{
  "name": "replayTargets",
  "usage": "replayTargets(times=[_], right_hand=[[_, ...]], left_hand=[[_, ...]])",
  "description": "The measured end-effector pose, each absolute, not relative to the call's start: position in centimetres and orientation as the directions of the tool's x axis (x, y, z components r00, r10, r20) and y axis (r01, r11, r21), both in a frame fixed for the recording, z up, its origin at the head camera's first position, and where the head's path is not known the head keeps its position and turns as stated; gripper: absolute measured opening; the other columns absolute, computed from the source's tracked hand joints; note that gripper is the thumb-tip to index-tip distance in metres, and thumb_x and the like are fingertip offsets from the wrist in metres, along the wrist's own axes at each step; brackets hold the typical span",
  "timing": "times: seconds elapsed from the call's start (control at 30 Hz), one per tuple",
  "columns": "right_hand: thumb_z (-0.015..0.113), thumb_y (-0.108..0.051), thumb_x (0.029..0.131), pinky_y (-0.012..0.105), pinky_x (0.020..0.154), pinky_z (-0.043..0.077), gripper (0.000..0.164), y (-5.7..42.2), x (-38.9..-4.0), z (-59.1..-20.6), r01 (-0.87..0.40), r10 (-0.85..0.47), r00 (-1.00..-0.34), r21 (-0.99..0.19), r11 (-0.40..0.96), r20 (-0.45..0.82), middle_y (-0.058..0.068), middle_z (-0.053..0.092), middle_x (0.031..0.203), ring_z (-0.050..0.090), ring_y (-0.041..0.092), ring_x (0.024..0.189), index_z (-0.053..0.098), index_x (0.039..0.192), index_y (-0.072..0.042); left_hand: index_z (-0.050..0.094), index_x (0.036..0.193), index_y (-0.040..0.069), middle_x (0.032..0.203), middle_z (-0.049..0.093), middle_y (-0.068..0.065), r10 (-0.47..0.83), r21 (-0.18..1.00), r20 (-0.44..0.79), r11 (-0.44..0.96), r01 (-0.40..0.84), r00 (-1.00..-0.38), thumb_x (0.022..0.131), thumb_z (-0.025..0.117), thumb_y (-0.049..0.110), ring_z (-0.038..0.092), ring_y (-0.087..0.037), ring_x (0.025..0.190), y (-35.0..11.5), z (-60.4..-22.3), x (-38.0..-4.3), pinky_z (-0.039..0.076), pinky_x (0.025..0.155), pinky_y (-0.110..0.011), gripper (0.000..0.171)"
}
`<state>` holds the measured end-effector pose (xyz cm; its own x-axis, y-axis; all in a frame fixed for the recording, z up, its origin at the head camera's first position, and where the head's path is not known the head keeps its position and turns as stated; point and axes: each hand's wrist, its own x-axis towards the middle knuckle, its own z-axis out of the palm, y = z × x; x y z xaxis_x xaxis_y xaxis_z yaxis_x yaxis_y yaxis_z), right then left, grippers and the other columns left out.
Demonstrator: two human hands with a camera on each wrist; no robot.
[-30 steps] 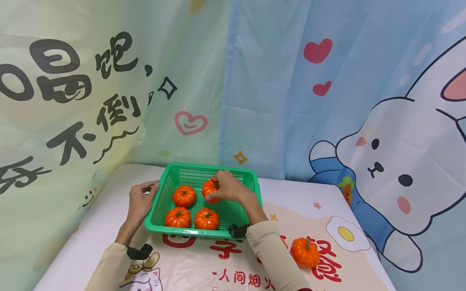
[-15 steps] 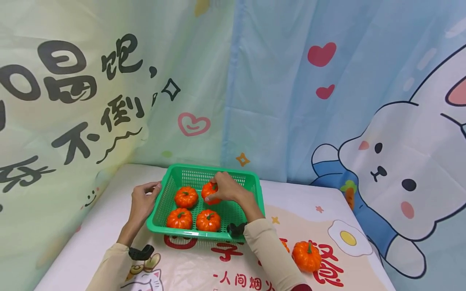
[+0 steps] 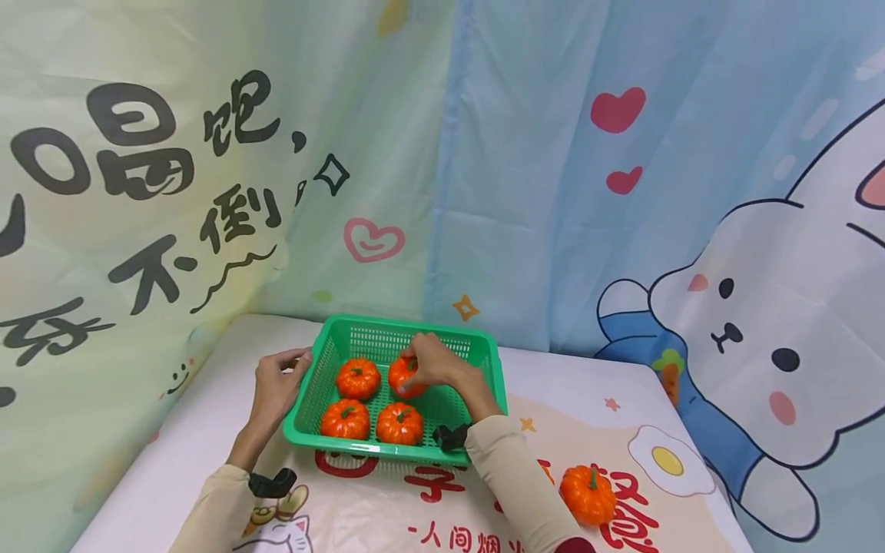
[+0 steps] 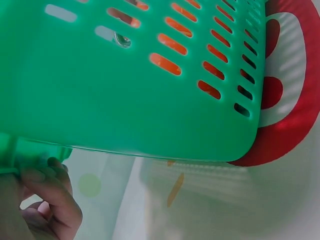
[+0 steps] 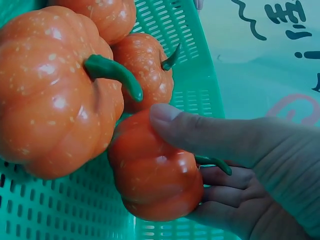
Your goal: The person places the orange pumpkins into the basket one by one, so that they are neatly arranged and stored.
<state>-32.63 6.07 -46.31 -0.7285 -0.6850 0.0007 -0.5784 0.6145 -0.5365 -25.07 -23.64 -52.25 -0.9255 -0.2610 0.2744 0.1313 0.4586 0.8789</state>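
Note:
A green slotted plastic basket (image 3: 376, 448) stands on the table, and the left hand (image 3: 276, 390) pinches its left rim. In the left wrist view the curled fingers (image 4: 56, 187) sit at that rim beside the basket's outer wall. Inside the basket, the right hand (image 3: 442, 362) holds a small orange pumpkin (image 5: 155, 170) between thumb and fingers. Three other pumpkins lie at the left and front of the basket: one pumpkin (image 3: 358, 379) behind, another pumpkin (image 3: 345, 420) at the front left corner, and a third pumpkin (image 3: 399, 424) beside it.
Right of the basket, another pumpkin (image 3: 588, 495) lies on the printed tablecloth (image 3: 442, 526). A bit of orange shows beside the right sleeve (image 3: 515, 476), mostly hidden. Behind the table hangs a printed curtain (image 3: 498, 230).
The whole head view has shifted slightly right and down. The right hand still holds its pumpkin inside the basket, and the left hand remains at the rim.

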Motion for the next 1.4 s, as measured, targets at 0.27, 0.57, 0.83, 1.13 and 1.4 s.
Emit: replayTargets(times=[0.27, 0.57, 0.83, 1.13, 1.4], right_hand=[[0.101, -0.016, 0.077, 0.021, 0.063, 0.046, 0.049, 6.4, -33.0, -47.0, -0.553, -0.687, -0.726, -0.564, 0.614, -0.036, 0.025, 0.071, 0.139, 0.063, 0.028, 0.054, 0.082, 0.118, 0.004], [0.101, -0.012, 0.076, 0.026, 0.075, 0.059, 0.055, 6.9, -33.2, -47.5, -0.554, -0.689, -0.724, -0.559, 0.617, -0.043, 0.022, 0.072, 0.139, 0.076, 0.036, 0.083, 0.079, 0.124, 0.004], [0.101, -0.014, 0.077, 0.036, 0.09, 0.064, 0.04, 6.9, -33.3, -47.8, -0.543, -0.681, -0.73, -0.559, 0.626, -0.053, 0.015, 0.074, 0.14, 0.076, 0.032, 0.102, 0.085, 0.112, -0.002], [0.1, -0.011, 0.077, 0.044, 0.099, 0.064, 0.03, 6.6, -33.4, -48.1, -0.493, -0.666, -0.741, -0.602, 0.628, -0.088, 0.013, 0.072, 0.144, 0.073, 0.035, 0.128, 0.086, 0.102, -0.003], [0.1, -0.006, 0.076, 0.045, 0.097, 0.064, 0.057, 6.3, -33.3, -48.0, -0.504, -0.664, -0.743, -0.585, 0.635, -0.08, 0.018, 0.07, 0.145, 0.071, 0.038, 0.123, 0.078, 0.128, 0.003]], left_hand=[[0.079, 0.127, -0.003, 0.108, 0.079, -0.029, -0.261, 0.877, 0.274, 0.463, 0.129, -0.926, 0.11, 0.066, 0.016, 0.066, -0.001, 0.071, -23.6, -52.5, -25.1, 0.054, 0.061, -0.018, 0.029], [0.078, 0.128, -0.003, 0.107, 0.079, -0.028, -0.253, 0.876, 0.271, 0.464, 0.129, -0.929, 0.11, 0.065, 0.017, 0.066, -0.004, 0.07, -23.4, -52.4, -25.2, 0.054, 0.061, -0.019, 0.03], [0.079, 0.128, -0.003, 0.106, 0.079, -0.027, -0.248, 0.877, 0.266, 0.464, 0.126, -0.932, 0.11, 0.065, 0.017, 0.066, -0.006, 0.07, -23.3, -52.3, -25.2, 0.055, 0.061, -0.02, 0.029], [0.078, 0.129, -0.004, 0.107, 0.079, -0.029, -0.251, 0.881, 0.262, 0.457, 0.125, -0.932, 0.11, 0.065, 0.016, 0.067, -0.004, 0.069, -23.4, -52.1, -25.3, 0.055, 0.061, -0.019, 0.03], [0.079, 0.128, -0.003, 0.107, 0.079, -0.027, -0.264, 0.875, 0.27, 0.468, 0.122, -0.926, 0.11, 0.066, 0.016, 0.066, -0.005, 0.071, -23.7, -52.6, -25.3, 0.055, 0.061, -0.019, 0.029]])
